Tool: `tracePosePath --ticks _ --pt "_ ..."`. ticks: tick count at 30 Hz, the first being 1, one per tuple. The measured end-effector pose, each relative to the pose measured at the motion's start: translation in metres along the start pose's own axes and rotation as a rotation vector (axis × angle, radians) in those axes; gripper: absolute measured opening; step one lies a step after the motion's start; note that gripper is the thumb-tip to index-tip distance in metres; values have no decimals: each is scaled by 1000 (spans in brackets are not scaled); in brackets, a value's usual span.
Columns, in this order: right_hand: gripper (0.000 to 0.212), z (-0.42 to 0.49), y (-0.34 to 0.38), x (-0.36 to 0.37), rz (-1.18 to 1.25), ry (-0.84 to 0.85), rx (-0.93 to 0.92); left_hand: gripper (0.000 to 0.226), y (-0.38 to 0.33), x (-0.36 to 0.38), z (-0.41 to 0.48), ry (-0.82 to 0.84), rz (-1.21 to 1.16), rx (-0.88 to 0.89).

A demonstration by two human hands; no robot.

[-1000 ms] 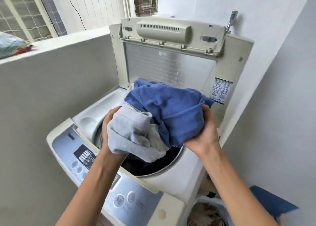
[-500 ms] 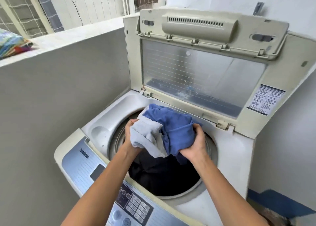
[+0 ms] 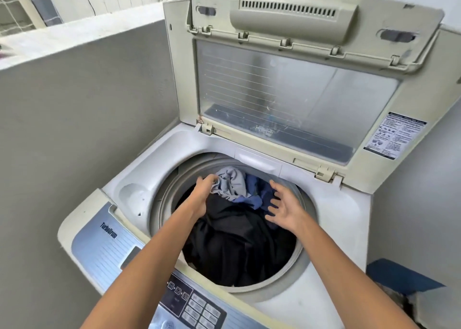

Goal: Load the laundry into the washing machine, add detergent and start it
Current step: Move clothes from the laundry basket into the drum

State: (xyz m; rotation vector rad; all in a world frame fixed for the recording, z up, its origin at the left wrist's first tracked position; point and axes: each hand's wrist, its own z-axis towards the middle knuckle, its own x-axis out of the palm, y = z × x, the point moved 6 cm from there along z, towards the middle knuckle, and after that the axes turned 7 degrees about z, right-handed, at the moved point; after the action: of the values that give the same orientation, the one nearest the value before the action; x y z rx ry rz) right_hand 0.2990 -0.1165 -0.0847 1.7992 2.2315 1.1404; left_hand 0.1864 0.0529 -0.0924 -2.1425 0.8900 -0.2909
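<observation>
Inside the washing machine (image 3: 331, 219) drum, grey and blue clothes (image 3: 239, 186) lie on dark laundry. Left hand (image 3: 203, 194) fingertips touch the grey cloth; right hand (image 3: 284, 209) is spread, empty. Loading appears done; detergent seems next.

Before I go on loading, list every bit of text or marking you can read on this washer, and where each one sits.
"TurboDrum": on the blue control panel, left of the drum opening.
Instruction sticker on the open lid's right frame: print too small to read.
Button pad at the panel's near edge: icons and labels blurred, unreadable.
Faint marking on the lid window: too blurred to read.
</observation>
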Motion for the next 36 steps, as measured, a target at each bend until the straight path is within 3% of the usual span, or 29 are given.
tracePosePath --ticks 7,10,14,17,20,27,36 --pt "60 -27 -3 -16 -92 111 -34 47 3 38 -45 148 168 71" --pt "52 -47 1 -31 -60 146 -66 30 2 60 -71 217 199 116" --pt "41 -77 12 -60 11 171 -143 27 -3 104 -108 355 237 194" --pt "35 -105 24 -95 63 193 -209 24 -5 146 -135 440 250 257" --pt "42 -131 34 -141 81 180 -260 22 0 193 -158 544 267 288" --pt "33 -162 32 -268 207 51 -247 19 37 301 -208 702 314 233" --pt "28 -138 -20 -401 181 -155 -127 16 150 392 -177 567 445 33"
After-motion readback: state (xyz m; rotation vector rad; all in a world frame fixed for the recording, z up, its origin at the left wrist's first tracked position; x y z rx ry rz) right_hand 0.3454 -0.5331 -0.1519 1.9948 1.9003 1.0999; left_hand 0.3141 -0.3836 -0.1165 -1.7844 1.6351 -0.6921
